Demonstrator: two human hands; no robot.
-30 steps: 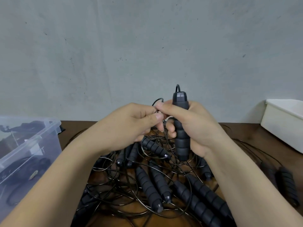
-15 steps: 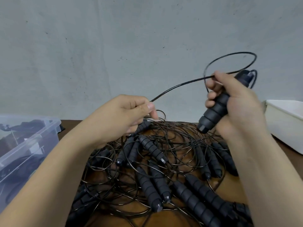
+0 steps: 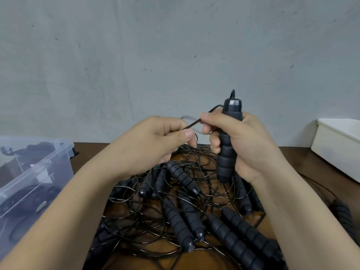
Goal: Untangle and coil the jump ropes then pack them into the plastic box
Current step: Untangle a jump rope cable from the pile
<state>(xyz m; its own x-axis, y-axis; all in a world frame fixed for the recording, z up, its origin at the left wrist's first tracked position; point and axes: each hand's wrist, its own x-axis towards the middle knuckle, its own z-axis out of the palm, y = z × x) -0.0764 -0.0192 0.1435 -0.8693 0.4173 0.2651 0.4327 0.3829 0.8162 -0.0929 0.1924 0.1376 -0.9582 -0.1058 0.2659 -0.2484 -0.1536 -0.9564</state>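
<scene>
My right hand [image 3: 247,145] grips a black ribbed jump-rope handle [image 3: 227,152] upright above the pile. A thin black cord [image 3: 194,123] runs from the handle's top leftward into my left hand [image 3: 153,143], which pinches it between thumb and forefinger. Below both hands lies a tangled pile of jump ropes [image 3: 187,211] with several black foam handles and looping cords on the brown table [image 3: 296,158]. At the left edge stands a clear plastic box [image 3: 48,166] holding dark coiled ropes.
A white plastic tub [image 3: 339,147] stands at the right, against the grey wall. Another black handle [image 3: 344,219] and a loose cord lie on the table at the far right, apart from the pile.
My right hand has come back down and left with the handle, from raised and tilted to upright near my left hand. The cord span between the hands has shortened.
</scene>
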